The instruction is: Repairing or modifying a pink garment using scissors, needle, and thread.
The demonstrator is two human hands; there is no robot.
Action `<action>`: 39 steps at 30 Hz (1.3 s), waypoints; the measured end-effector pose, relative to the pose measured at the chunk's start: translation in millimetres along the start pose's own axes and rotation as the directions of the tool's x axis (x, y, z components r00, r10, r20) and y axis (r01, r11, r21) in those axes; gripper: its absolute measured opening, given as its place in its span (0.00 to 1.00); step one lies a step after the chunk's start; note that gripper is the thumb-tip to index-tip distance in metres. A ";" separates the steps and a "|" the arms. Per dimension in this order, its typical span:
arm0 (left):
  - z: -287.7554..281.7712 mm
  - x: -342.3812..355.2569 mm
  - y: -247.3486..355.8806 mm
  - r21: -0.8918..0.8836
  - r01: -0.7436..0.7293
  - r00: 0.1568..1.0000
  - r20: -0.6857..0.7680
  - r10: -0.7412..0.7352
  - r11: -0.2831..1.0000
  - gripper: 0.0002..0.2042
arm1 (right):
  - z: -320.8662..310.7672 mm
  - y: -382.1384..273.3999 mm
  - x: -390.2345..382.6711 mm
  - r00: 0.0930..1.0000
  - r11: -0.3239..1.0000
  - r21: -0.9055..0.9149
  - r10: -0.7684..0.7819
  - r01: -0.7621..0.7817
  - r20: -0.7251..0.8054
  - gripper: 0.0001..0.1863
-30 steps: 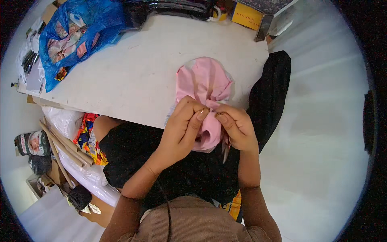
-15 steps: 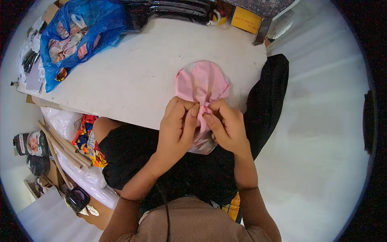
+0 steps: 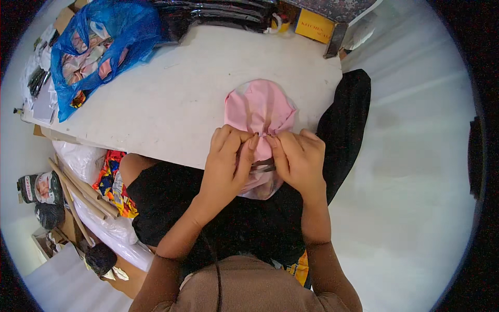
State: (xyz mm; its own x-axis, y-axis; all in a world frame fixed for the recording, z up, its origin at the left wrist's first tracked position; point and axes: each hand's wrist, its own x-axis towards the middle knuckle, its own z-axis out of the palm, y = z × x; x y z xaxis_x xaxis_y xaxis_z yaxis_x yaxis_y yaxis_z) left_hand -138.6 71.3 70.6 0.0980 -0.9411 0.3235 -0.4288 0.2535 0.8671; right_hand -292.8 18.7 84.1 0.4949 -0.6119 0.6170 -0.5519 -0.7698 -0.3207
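A pink cloth piece [image 3: 260, 106], rounded at its far end and gathered at the middle, lies over the near edge of the table. Its near part, paler and greyish, hangs toward my lap. My left hand [image 3: 226, 156] pinches the gathered cloth between thumb and forefinger. From the other side my right hand [image 3: 300, 161] pinches the same gather, its fingertips close to the left ones. Just below the fingertips a dark narrow band [image 3: 264, 165] crosses the cloth. Whether the fingers also hold a thin tie or cord is too small to tell.
The white table [image 3: 171, 88] bears a blue plastic bag [image 3: 132, 31] of pink and pale cloth at far left, black plastic packs [image 3: 234, 14] and a yellow box [image 3: 313, 26] at the back. Black fabric [image 3: 348, 109] hangs at the right corner. Cardboard tubes [image 3: 86, 190] lean at left.
The fingertips have come closer together at the gather. My right thumb has straightened and the right hand has shifted slightly right. The dark band now shows below the fingers.
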 end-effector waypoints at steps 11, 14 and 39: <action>-1.9 3.0 3.6 0.025 -0.053 0.998 0.024 0.053 0.998 0.05 | -5.2 14.8 -6.9 0.992 0.937 0.332 0.075 -0.104 0.098 0.08; -4.0 3.6 3.9 0.034 -0.063 0.998 0.023 0.062 0.997 0.05 | -10.9 15.4 -5.7 0.991 0.909 0.394 0.117 -0.135 0.068 0.08; -1.1 1.3 2.2 -0.198 0.196 0.980 0.000 -0.200 0.960 0.08 | 6.0 11.6 -7.1 0.852 0.849 0.079 0.523 -0.522 0.007 0.14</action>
State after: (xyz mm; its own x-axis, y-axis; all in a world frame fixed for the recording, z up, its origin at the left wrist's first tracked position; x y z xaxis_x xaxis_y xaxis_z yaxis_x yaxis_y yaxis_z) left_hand -138.5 70.9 73.3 0.1819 -0.9727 0.1441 -0.2147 0.1037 0.9712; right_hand -298.7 13.1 71.6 0.1375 -0.9256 0.3528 -0.6737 -0.3484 -0.6517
